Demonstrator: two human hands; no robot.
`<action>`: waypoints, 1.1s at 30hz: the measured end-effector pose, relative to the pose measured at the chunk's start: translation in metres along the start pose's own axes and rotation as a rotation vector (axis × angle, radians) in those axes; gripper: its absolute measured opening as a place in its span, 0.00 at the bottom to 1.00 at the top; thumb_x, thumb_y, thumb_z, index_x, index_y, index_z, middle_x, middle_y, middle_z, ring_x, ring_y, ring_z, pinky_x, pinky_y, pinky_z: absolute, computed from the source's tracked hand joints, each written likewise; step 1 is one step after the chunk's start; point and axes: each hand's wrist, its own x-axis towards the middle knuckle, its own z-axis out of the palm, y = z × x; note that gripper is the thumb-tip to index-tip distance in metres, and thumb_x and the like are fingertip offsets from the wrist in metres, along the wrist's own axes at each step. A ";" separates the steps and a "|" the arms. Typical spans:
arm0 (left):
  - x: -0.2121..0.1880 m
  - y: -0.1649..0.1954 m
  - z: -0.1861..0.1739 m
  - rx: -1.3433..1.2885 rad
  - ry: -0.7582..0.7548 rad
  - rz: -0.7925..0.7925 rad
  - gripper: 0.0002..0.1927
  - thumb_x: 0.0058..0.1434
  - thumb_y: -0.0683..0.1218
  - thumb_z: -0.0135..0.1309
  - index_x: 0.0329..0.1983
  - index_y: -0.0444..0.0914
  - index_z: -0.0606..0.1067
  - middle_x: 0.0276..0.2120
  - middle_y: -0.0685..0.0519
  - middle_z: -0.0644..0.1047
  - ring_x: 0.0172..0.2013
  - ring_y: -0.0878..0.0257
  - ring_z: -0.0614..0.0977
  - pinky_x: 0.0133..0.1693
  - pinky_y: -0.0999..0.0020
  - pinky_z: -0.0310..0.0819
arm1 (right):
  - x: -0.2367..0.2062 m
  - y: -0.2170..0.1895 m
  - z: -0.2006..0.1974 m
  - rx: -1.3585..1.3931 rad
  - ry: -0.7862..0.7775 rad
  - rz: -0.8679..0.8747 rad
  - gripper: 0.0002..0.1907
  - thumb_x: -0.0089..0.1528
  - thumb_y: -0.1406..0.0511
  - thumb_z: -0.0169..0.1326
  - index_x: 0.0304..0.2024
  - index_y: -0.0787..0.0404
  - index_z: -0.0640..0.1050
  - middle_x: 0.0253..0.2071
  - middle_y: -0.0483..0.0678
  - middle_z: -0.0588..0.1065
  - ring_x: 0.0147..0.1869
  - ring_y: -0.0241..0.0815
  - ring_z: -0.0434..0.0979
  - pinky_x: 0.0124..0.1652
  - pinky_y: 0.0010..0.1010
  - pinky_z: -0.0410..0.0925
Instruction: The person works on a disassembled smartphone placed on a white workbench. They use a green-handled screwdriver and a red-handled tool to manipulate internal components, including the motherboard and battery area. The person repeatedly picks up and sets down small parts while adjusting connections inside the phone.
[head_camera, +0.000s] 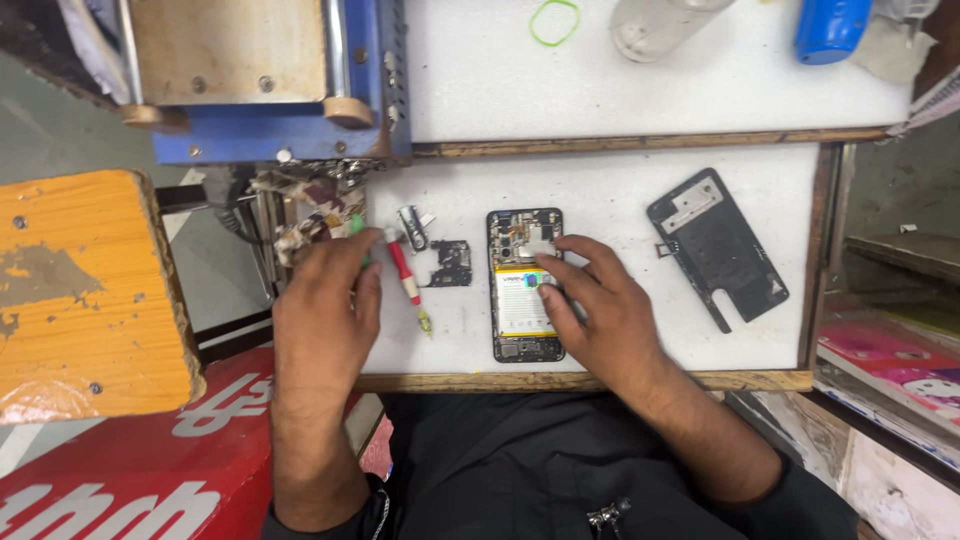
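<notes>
Clearly the work is on the opened phone, which lies flat at the middle of the white work surface with its back off and its battery showing. The right hand rests on it from four o'clock, fingers loosely spread, the thumb and forefinger pressing down on the battery's upper edge rather than pinching anything. At nine o'clock from the phone the left hand has its fingers drawn together around the upper end of a red-handled screwdriver, whose tip points toward six o'clock. A small black inner cover lies between the screwdriver and the phone, a little metal part just above it. The phone's back frame sits well apart at three o'clock.

To do this well, I judge the right hand should pin the phone flat and steady, pressing gently so the battery isn't bent, while the left takes a firm grip on the screwdriver.
</notes>
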 end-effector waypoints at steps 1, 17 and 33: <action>-0.002 -0.004 0.002 0.031 0.006 -0.070 0.19 0.64 0.41 0.60 0.59 0.42 0.78 0.47 0.44 0.80 0.44 0.46 0.83 0.43 0.54 0.81 | -0.001 0.001 -0.001 0.007 0.008 -0.023 0.16 0.64 0.68 0.60 0.55 0.61 0.80 0.60 0.53 0.73 0.48 0.44 0.82 0.42 0.32 0.77; 0.001 0.029 0.028 0.076 -0.156 0.257 0.25 0.52 0.44 0.67 0.55 0.42 0.79 0.58 0.51 0.76 0.44 0.53 0.79 0.42 0.61 0.81 | -0.043 0.034 -0.037 0.096 -0.022 -0.114 0.10 0.63 0.73 0.57 0.46 0.62 0.82 0.48 0.53 0.80 0.43 0.37 0.84 0.37 0.24 0.78; 0.007 0.030 0.018 -0.031 -0.227 0.280 0.17 0.53 0.45 0.67 0.46 0.40 0.80 0.53 0.52 0.78 0.46 0.53 0.80 0.45 0.59 0.80 | -0.068 0.061 -0.075 -0.002 0.273 0.096 0.06 0.69 0.73 0.56 0.47 0.64 0.82 0.45 0.53 0.82 0.43 0.38 0.84 0.36 0.19 0.76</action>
